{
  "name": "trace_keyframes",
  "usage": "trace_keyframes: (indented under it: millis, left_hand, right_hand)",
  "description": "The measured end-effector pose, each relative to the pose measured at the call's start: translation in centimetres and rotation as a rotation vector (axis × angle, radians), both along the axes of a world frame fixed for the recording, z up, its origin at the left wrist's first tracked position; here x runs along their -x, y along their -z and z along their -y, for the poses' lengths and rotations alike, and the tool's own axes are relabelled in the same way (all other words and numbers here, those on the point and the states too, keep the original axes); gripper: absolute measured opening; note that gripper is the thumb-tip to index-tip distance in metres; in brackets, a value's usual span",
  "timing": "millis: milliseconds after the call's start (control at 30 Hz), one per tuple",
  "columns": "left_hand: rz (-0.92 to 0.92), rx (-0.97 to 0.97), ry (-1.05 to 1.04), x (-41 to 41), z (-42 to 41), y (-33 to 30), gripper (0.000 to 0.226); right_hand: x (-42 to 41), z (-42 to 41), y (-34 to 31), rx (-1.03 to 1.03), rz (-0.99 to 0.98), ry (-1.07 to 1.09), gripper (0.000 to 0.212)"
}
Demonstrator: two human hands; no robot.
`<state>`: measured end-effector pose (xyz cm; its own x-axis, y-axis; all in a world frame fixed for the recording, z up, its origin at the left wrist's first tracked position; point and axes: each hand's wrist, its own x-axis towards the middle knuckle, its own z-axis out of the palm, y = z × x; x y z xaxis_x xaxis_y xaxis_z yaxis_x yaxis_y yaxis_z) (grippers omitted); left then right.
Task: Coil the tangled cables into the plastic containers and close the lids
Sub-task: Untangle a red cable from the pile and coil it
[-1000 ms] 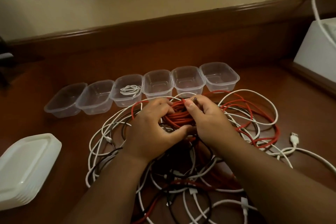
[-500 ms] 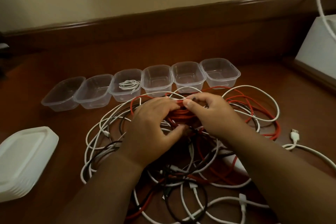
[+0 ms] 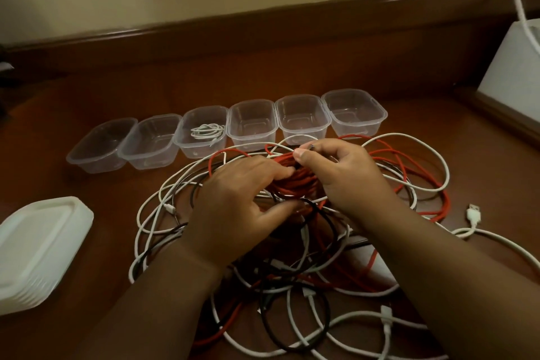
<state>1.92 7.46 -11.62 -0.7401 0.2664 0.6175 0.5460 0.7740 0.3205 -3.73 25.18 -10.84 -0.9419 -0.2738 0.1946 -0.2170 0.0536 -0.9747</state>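
Near the left edge of the table [image 3: 292,79] sits a stack of white lids [image 3: 38,245], set aside for the closing step. Along the far side runs a row of six clear containers [image 3: 301,120], open side up and touching one another, presumably placed within reach of the pile. The third from the left holds one coiled white cable [image 3: 206,132]; the other five appear empty.

In front of the row lies the cable tangle [image 3: 292,272] of red, white and black leads. The left hand [image 3: 233,207], fingers curled, grips a partly wound red coil [image 3: 292,181] at the middle of the pile, likely to keep the turns from springing apart. The right hand [image 3: 347,175] pinches the red cable's end between thumb and forefinger above the coil, apparently to lay on the next turn.

Near the right edge, a white USB plug [image 3: 473,213] lies loose. A white box [image 3: 514,73] stands at the far right corner.
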Motion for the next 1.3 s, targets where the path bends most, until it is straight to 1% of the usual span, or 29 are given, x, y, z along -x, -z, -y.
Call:
trace_keyframes:
  millis: [133,233,333,433,500,600,700,767,933,1133,1233,1300]
  left_hand:
    - [0.089,-0.059,0.025,0.2,0.5,-0.4,0.042]
    - [0.17,-0.088,0.047,0.3,1.1,-0.7,0.038]
    - [0.225,-0.091,0.043,0.3,1.5,-0.9,0.035]
    - [0.171,-0.039,0.031,0.2,1.6,-0.8,0.033]
    - [0.118,0.03,0.019,0.1,1.3,-0.7,0.034]
    - [0.033,0.111,-0.013,0.0,0.7,-0.4,0.036]
    - [-0.057,0.078,-0.052,-0.2,0.3,-0.2,0.033]
    - [-0.084,0.059,-0.058,-0.1,0.2,-0.2,0.031]
    - [-0.094,0.03,-0.048,-0.1,0.2,0.0,0.033]
    - [-0.082,-0.012,-0.015,0.1,0.9,0.1,0.036]
    - [-0.096,-0.06,-0.029,0.3,1.1,0.4,0.031]
    - [-0.098,-0.094,-0.026,0.4,1.1,0.4,0.03]
  right_hand:
    - [0.2,0.1,0.3,-0.057,-0.047,-0.033,0.008]
    - [0.4,0.1,0.6,-0.112,-0.074,-0.04,0.013]
    - [0.5,0.0,0.7,-0.117,-0.085,-0.045,0.011]
    - [0.4,0.0,0.6,-0.095,-0.094,-0.063,0.011]
    - [0.4,0.0,0.6,-0.081,-0.103,-0.066,0.011]
    - [0.0,0.0,0.2,-0.001,-0.057,-0.094,0.014]
    - [-0.6,0.1,0.0,0.008,-0.031,-0.126,0.012]
    - [-0.6,0.2,-0.1,-0.007,-0.039,-0.127,0.013]
    - [-0.4,0.1,-0.2,-0.009,-0.093,-0.111,0.012]
    - [-0.4,0.0,-0.2,0.049,-0.011,-0.184,0.017]
    - [-0.5,0.0,-0.3,0.084,0.042,-0.247,0.015]
    - [-0.6,0.1,-0.3,0.062,0.024,-0.255,0.015]
